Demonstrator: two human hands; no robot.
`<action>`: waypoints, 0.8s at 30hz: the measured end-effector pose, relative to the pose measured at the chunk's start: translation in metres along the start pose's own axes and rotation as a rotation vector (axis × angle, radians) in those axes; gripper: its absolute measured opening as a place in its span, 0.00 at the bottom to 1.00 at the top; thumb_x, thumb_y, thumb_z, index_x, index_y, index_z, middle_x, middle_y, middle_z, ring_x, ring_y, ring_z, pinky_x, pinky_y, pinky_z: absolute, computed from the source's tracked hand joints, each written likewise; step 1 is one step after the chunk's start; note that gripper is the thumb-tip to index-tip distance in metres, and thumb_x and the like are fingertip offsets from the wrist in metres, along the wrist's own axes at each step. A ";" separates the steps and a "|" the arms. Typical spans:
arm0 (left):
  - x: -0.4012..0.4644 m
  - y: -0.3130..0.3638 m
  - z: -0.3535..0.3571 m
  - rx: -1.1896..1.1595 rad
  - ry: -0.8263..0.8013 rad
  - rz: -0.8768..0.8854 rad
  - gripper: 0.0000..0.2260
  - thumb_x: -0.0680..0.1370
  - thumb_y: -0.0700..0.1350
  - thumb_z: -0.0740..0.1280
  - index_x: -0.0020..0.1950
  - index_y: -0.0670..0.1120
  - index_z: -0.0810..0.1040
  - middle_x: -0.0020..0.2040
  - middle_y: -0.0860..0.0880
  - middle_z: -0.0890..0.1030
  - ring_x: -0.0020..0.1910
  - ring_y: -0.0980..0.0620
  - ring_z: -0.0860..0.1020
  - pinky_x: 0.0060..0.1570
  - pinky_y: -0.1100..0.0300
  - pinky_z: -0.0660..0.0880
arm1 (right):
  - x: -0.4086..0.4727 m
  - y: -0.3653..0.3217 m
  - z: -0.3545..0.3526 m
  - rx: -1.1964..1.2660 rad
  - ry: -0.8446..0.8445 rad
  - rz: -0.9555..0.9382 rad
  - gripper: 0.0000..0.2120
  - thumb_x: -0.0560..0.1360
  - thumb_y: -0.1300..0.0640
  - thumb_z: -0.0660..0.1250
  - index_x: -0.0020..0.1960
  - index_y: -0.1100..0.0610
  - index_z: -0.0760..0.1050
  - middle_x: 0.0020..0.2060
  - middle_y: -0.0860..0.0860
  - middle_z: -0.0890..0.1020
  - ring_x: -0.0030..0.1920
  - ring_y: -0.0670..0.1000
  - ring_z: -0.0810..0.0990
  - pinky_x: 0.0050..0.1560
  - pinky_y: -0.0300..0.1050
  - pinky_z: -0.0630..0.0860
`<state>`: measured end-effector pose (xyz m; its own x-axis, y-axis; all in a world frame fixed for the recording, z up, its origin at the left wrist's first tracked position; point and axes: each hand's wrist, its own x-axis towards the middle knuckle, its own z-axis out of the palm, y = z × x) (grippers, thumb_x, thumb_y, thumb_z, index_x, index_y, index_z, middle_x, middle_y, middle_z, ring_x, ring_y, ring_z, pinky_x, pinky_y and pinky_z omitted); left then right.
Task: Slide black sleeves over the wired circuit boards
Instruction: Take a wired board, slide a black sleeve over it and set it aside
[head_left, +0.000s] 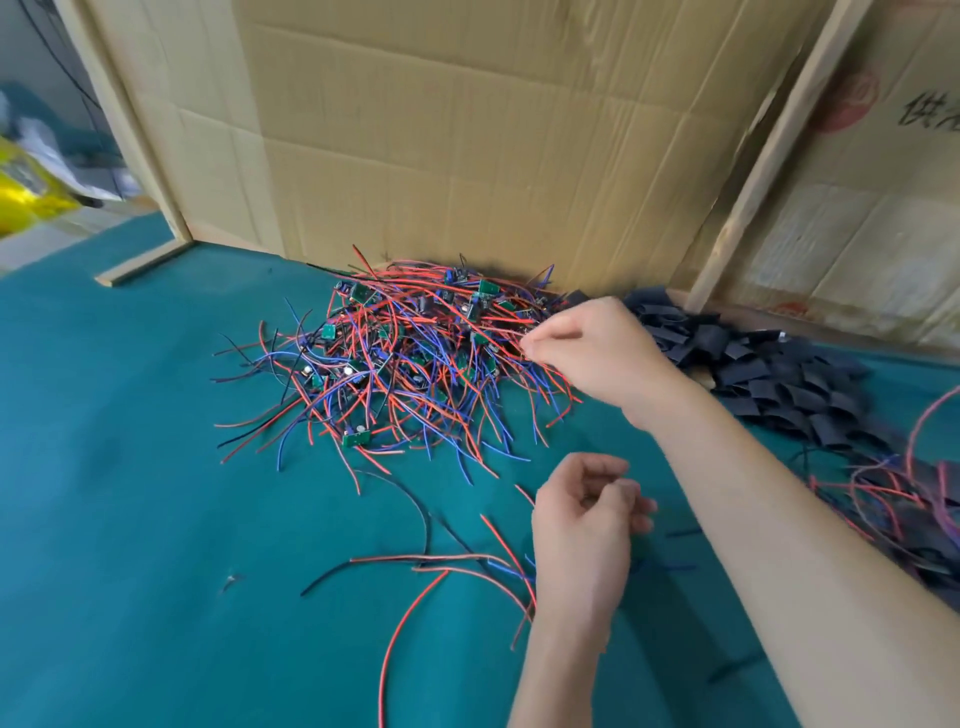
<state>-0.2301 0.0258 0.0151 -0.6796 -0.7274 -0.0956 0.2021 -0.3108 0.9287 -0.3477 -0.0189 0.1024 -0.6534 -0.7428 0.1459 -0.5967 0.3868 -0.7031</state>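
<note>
Head view | your right hand (597, 348) pinches wires at the edge of the wired circuit boards (410, 358) heap by the cardboard wall (467, 130) | your left hand (582, 525) curls loosely, holding nothing | black sleeves (769, 369) lie right of your forearm | loose wires (441, 561) lie on the green mat (130, 493).

**Hidden, cropped, blurred**

Right hand (597, 353) fingertips buried in wire pile (405, 353); what they pinch can't be told. Left hand (582, 530) curled, contents unclear. Sleeved boards (904, 499) cut off by right edge. Yellow object (26, 197) at left edge blurred, unidentifiable. Red print on cardboard (852, 104) blurred, unreadable.
</note>
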 end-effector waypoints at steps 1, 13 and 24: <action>0.001 0.000 0.000 -0.027 0.025 -0.005 0.07 0.78 0.31 0.63 0.50 0.40 0.79 0.38 0.45 0.81 0.36 0.50 0.81 0.40 0.56 0.79 | -0.006 0.000 -0.008 0.026 0.010 0.004 0.05 0.73 0.53 0.73 0.46 0.49 0.88 0.37 0.46 0.87 0.35 0.38 0.77 0.38 0.35 0.71; 0.002 0.012 -0.001 -0.435 0.191 -0.084 0.11 0.86 0.46 0.58 0.51 0.40 0.74 0.56 0.37 0.82 0.48 0.45 0.86 0.43 0.55 0.82 | -0.148 0.018 -0.057 0.098 -0.150 0.006 0.08 0.75 0.52 0.72 0.43 0.39 0.87 0.40 0.43 0.88 0.45 0.47 0.86 0.48 0.46 0.81; 0.004 0.012 -0.006 -0.423 0.074 -0.094 0.05 0.83 0.36 0.61 0.49 0.43 0.73 0.44 0.41 0.85 0.29 0.52 0.77 0.29 0.65 0.69 | -0.165 0.032 -0.073 -0.031 -0.350 0.068 0.08 0.69 0.42 0.73 0.47 0.38 0.84 0.38 0.41 0.86 0.36 0.48 0.82 0.45 0.43 0.79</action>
<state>-0.2264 0.0157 0.0238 -0.6593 -0.7212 -0.2124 0.4232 -0.5895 0.6880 -0.2931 0.1563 0.1065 -0.4961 -0.8550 -0.1511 -0.5747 0.4538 -0.6810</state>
